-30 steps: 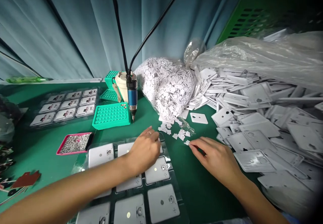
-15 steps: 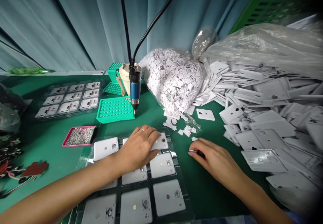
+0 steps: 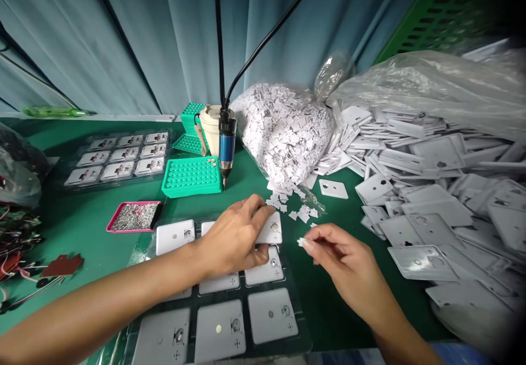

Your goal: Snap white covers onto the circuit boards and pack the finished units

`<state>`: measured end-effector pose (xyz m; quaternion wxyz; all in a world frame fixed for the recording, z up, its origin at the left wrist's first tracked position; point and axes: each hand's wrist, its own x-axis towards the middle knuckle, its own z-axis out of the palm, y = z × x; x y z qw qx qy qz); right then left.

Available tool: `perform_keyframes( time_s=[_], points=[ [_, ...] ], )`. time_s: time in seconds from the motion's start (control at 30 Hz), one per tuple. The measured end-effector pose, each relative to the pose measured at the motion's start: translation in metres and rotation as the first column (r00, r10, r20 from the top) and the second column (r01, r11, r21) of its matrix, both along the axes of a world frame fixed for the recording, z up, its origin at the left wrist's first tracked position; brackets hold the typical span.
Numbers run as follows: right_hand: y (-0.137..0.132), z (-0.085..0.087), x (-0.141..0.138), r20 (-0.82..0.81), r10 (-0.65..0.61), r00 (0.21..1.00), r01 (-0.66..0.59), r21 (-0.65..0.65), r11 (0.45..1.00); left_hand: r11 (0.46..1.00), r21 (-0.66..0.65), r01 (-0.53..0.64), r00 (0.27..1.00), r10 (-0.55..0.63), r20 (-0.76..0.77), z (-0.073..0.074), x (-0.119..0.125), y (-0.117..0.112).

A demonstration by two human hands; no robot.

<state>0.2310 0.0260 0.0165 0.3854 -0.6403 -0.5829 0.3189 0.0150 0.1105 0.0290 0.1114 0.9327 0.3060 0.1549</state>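
From the head view, the right hand (image 3: 342, 256) has its grip pressed together, pinching a small white piece (image 3: 302, 242) above the green tabletop (image 3: 324, 315). The left hand (image 3: 232, 239) lies spread, its grip open, over white cards (image 3: 271, 317) in a clear plastic tray (image 3: 302, 337), just beside loose white scraps (image 3: 302, 213).

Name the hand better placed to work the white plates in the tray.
Left, probably: the left hand lies over the white plates in the clear tray, while the right hand pinches a small white piece beside the tray.
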Motion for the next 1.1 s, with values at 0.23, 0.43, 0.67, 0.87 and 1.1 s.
perform_keyframes(
  time_s=[0.23, 0.43, 0.67, 0.87, 1.1],
  points=[
    [0.007, 0.003, -0.030, -0.273, 0.115, 0.955, -0.098, 0.075, 0.992, 0.993, 0.080, 0.083, 0.982, -0.095, 0.166, 0.007, -0.010, -0.029],
    [0.001, -0.008, -0.038, -0.450, 0.082, 0.889, -0.090, 0.004, 0.996, 0.988, 0.119, 0.101, 0.964, -0.127, 0.235, 0.003, -0.013, -0.031],
    [0.009, 0.004, -0.023, -0.664, 0.218, 0.715, -0.457, -0.209, 0.864, 0.958, 0.204, 0.203, 0.957, -0.238, 0.167, 0.014, -0.016, -0.035],
    [0.013, 0.013, -0.024, -0.455, 0.322, 0.830, -0.455, -0.219, 0.863, 0.953, 0.216, 0.215, 0.976, -0.218, -0.010, 0.021, -0.018, -0.040],
    [0.007, 0.012, -0.029, -0.530, 0.227, 0.817, -0.375, -0.189, 0.907, 0.948, 0.273, 0.163, 0.983, -0.181, 0.042, 0.023, -0.016, -0.040]
  ],
)
